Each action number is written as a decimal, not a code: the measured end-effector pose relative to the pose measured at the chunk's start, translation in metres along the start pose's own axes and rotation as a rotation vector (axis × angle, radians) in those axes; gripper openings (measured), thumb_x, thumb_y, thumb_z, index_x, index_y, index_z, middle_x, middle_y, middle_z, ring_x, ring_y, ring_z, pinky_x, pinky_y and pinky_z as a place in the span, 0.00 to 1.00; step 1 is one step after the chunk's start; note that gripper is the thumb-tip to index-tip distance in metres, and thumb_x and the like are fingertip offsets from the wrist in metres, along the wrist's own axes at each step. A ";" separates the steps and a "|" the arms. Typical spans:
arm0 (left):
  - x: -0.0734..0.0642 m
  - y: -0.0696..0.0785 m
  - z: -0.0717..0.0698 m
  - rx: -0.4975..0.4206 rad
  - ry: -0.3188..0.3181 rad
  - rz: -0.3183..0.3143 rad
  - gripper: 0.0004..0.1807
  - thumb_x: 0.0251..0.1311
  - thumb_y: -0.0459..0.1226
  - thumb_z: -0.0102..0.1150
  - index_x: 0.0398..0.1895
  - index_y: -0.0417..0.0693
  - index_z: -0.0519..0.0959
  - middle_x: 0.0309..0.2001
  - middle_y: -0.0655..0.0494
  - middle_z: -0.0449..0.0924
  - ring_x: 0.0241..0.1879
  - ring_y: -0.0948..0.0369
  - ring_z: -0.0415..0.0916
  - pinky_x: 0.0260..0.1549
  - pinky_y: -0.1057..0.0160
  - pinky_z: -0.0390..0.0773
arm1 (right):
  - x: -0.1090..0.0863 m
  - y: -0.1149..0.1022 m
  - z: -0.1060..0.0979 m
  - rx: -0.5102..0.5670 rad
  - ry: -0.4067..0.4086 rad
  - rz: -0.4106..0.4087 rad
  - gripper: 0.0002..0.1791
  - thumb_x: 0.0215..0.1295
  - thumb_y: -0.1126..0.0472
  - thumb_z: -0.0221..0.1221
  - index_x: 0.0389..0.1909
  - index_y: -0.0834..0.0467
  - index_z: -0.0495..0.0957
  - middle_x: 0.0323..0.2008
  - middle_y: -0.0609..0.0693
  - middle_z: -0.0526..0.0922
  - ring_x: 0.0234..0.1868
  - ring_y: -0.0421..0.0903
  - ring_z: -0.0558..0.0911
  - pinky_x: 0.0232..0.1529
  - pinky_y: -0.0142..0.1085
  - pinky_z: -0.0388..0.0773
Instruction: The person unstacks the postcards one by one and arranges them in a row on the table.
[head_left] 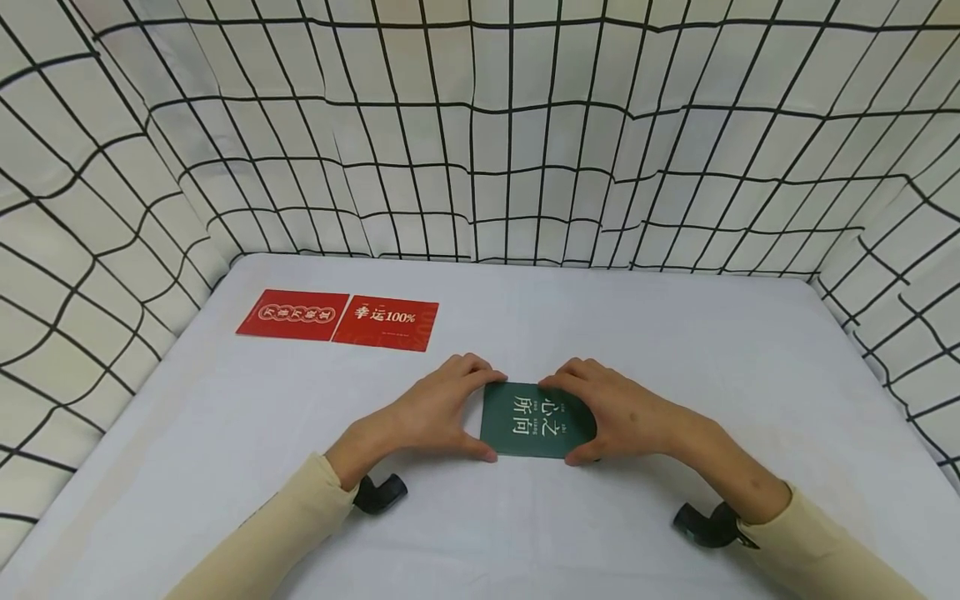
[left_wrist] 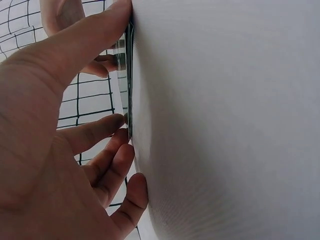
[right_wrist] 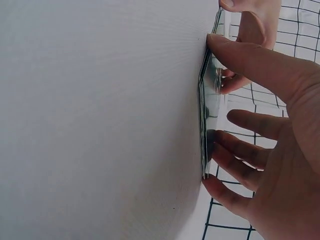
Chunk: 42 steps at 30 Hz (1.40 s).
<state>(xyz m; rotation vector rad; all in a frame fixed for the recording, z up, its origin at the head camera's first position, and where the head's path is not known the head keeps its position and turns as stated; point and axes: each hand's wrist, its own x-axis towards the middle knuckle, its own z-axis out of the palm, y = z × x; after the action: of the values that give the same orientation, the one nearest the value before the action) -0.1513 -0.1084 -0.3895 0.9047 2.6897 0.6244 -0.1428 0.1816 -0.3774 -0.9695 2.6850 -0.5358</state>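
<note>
A thin stack of green cards (head_left: pixel 498 425) with white lettering on top lies on the white table, in the middle of the head view. My left hand (head_left: pixel 438 410) grips its left end, thumb at the near edge and fingertips at the far edge. The right hand (head_left: pixel 630 412) spans the other end the same way and covers the right corners. Seen edge-on, the stack (left_wrist: pixel 130 80) shows several thin layers in the left wrist view. In the right wrist view the layers of the stack (right_wrist: pixel 204 125) lie against the cloth.
Two red cards, one with a ringed design (head_left: pixel 296 315) and one reading 100% (head_left: pixel 386 323), lie side by side at the back left of the white table (head_left: pixel 600 325). A black wire grid (head_left: pixel 510 142) stands along the back and sides. Each wrist bears a black camera mount (head_left: pixel 381 494).
</note>
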 end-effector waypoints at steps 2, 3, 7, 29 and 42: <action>0.000 0.000 0.000 0.000 0.002 0.001 0.52 0.43 0.56 0.83 0.74 0.54 0.71 0.66 0.56 0.72 0.66 0.57 0.67 0.64 0.54 0.80 | 0.000 0.000 0.000 -0.002 0.000 -0.005 0.49 0.47 0.44 0.81 0.72 0.46 0.71 0.62 0.44 0.75 0.61 0.44 0.74 0.62 0.46 0.80; 0.000 -0.001 0.000 -0.002 0.003 0.002 0.52 0.43 0.55 0.83 0.74 0.54 0.71 0.65 0.56 0.72 0.66 0.57 0.67 0.64 0.54 0.80 | 0.000 0.001 0.000 -0.002 -0.001 -0.007 0.49 0.48 0.44 0.81 0.72 0.47 0.71 0.62 0.44 0.75 0.61 0.44 0.74 0.62 0.46 0.80; 0.001 -0.001 -0.001 -0.010 -0.002 0.006 0.52 0.43 0.55 0.83 0.73 0.54 0.72 0.65 0.56 0.72 0.65 0.58 0.67 0.64 0.54 0.80 | 0.000 0.002 -0.001 0.006 0.000 -0.017 0.49 0.49 0.45 0.80 0.73 0.47 0.70 0.62 0.45 0.75 0.62 0.45 0.74 0.64 0.48 0.80; 0.001 -0.001 -0.009 -0.126 -0.023 -0.029 0.52 0.46 0.53 0.82 0.76 0.56 0.69 0.67 0.56 0.71 0.70 0.57 0.66 0.65 0.52 0.81 | 0.004 0.001 -0.005 0.108 0.016 -0.002 0.46 0.51 0.47 0.79 0.71 0.49 0.72 0.64 0.47 0.73 0.65 0.46 0.73 0.67 0.48 0.79; 0.006 -0.013 -0.015 -0.171 0.034 -0.041 0.49 0.48 0.54 0.81 0.75 0.59 0.70 0.70 0.58 0.72 0.69 0.57 0.70 0.70 0.47 0.76 | 0.011 0.001 -0.008 0.059 0.058 0.020 0.43 0.52 0.41 0.77 0.69 0.47 0.75 0.68 0.50 0.73 0.68 0.52 0.74 0.68 0.53 0.77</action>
<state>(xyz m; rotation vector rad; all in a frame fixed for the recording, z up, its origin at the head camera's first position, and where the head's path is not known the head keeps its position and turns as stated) -0.1679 -0.1188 -0.3828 0.7995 2.6274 0.8528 -0.1541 0.1776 -0.3721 -0.9238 2.7101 -0.6452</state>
